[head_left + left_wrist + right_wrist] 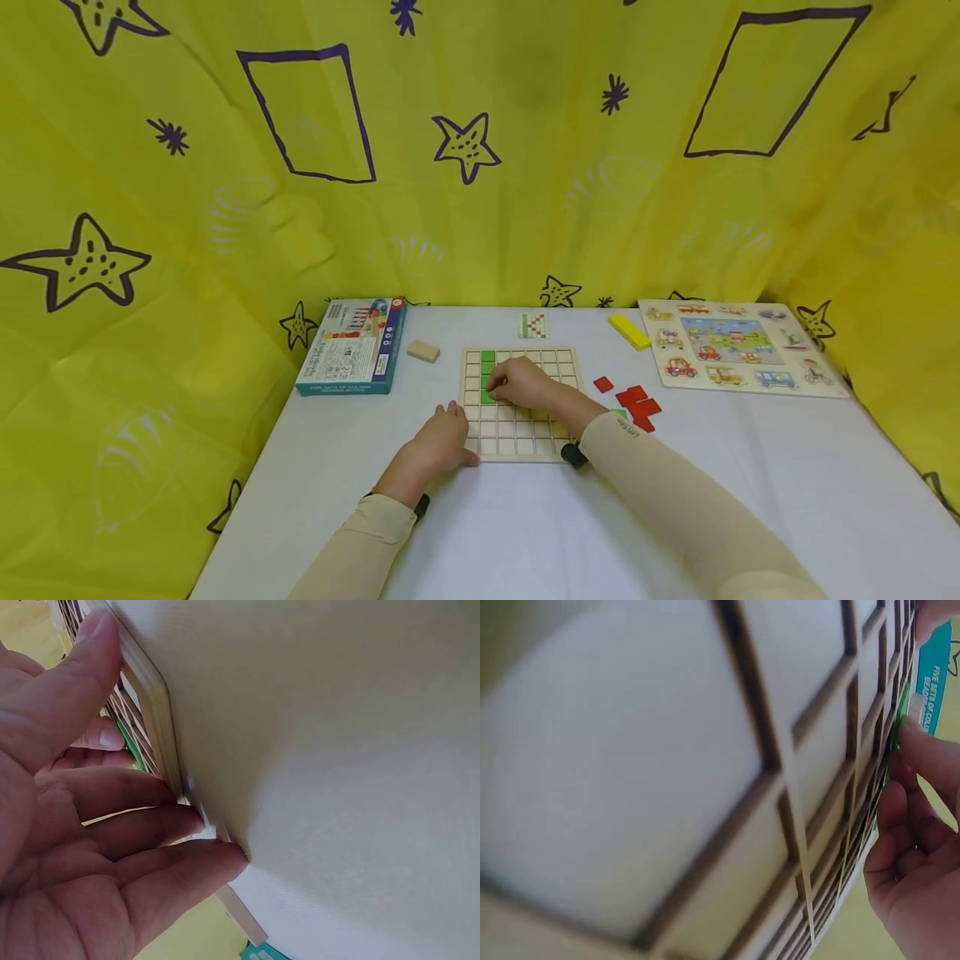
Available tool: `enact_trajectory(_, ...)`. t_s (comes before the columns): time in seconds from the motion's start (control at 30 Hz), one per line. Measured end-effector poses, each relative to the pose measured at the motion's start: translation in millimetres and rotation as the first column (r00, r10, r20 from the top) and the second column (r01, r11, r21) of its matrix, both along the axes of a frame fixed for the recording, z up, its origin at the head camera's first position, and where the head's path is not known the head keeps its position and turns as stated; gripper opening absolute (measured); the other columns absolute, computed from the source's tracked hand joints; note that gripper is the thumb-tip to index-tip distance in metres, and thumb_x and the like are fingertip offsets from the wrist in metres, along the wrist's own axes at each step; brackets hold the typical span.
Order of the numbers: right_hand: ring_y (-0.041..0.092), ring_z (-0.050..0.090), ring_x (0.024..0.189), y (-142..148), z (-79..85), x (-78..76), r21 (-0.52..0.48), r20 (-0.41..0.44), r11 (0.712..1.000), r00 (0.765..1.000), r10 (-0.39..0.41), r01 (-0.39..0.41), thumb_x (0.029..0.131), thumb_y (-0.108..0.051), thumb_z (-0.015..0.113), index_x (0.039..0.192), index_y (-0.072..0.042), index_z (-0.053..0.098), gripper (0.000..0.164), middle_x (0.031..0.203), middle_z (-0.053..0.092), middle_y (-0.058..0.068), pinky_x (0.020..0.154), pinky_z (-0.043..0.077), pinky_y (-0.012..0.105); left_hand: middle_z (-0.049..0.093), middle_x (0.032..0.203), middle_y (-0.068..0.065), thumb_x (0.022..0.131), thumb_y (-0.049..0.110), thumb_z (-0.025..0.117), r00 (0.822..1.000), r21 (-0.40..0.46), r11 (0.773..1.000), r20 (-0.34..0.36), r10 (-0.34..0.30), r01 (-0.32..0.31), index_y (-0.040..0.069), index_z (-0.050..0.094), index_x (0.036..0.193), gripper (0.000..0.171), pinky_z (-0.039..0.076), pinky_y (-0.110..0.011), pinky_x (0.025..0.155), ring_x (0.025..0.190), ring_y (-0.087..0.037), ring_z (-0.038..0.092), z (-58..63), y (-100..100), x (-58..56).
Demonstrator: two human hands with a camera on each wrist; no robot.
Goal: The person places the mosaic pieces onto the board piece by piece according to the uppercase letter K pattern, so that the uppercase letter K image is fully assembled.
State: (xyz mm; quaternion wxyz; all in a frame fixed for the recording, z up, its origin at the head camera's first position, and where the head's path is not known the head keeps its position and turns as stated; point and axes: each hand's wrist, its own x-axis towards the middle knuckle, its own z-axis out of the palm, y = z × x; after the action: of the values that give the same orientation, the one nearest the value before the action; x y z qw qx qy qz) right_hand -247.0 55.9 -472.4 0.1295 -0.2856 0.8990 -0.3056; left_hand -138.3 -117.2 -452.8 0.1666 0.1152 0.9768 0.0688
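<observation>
A square wooden grid board (517, 448) lies flat on the white table, with several green tiles (488, 357) in one column near its left side. My right hand (523, 383) reaches over the board. Its thumb and bent fingers pinch at a green tile (902, 712) low in that column, and the fingers partly hide it. At the board's left front corner is my left hand (442, 437). Its fingers lie nearly straight along the left edge, and the thumb (90, 656) rests by the front edge.
Several red tiles (636, 400) and a green tile (618, 413) lie right of the board. Behind it are a small pattern card (534, 326) and a yellow block (629, 331). A wooden block (423, 351) and a box (348, 350) stand left; a picture puzzle (738, 350) lies right.
</observation>
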Motion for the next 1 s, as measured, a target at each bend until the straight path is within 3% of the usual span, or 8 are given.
enact_trajectory(0.17, 0.013, 0.063, 0.094, 15.5, 11.5, 1.4, -0.003, 0.021, 1.000, 1.000, -0.003, 0.003, 0.094, -0.014, 0.072, 0.104, -0.013, 0.078, 0.011, 0.102, 0.073, -0.004, 0.084, 0.053, 0.033, 0.039, 0.151, -0.033, 0.085, 0.037, 0.081, 1.000, 0.018, 1.000, 0.009, 0.008, -0.008, -0.019, 0.039, 0.143, 0.091, 0.038, -0.047, 0.112, 0.139, -0.049, 0.038, -1.5, 3.3, 1.1)
enact_trajectory(0.43, 0.017, 0.064, 0.092, 53.5, 36.3, 2.2, -0.035, 0.041, 0.998, 0.998, -0.054, 0.055, 0.095, -0.013, 0.071, 0.107, -0.006, 0.077, 0.015, 0.109, 0.073, 0.003, 0.077, 0.054, 0.032, 0.035, 0.153, -0.033, 0.084, 0.034, 0.082, 0.999, 0.058, 0.997, 0.025, 0.048, -0.049, -0.019, 0.037, 0.144, 0.091, 0.034, -0.049, 0.114, 0.141, -0.049, 0.034, -1.8, 0.3, 1.8)
enact_trajectory(0.8, 0.022, 0.060, 0.093, 120.4, 34.7, 15.2, 0.020, 0.076, 0.990, 0.987, -0.139, 0.138, 0.094, -0.013, 0.073, 0.105, -0.009, 0.077, 0.013, 0.111, 0.072, 0.006, 0.083, 0.052, 0.037, 0.033, 0.154, -0.033, 0.084, 0.032, 0.082, 0.997, 0.088, 0.994, 0.041, 0.065, -0.069, -0.018, 0.035, 0.145, 0.092, 0.031, -0.051, 0.116, 0.143, -0.049, 0.031, -0.6, -0.4, 2.6)
enact_trajectory(1.0, 0.020, 0.057, 0.089, 151.4, 29.7, 26.4, 0.037, 0.083, 0.987, 0.984, -0.156, 0.153, 0.093, -0.013, 0.073, 0.105, -0.008, 0.077, 0.013, 0.106, 0.072, 0.003, 0.078, 0.050, 0.034, 0.033, 0.154, -0.033, 0.085, 0.032, 0.082, 0.997, 0.086, 0.995, 0.043, 0.057, -0.060, -0.018, 0.035, 0.145, 0.092, 0.033, -0.051, 0.115, 0.142, -0.049, 0.032, -2.3, -0.3, 1.4)
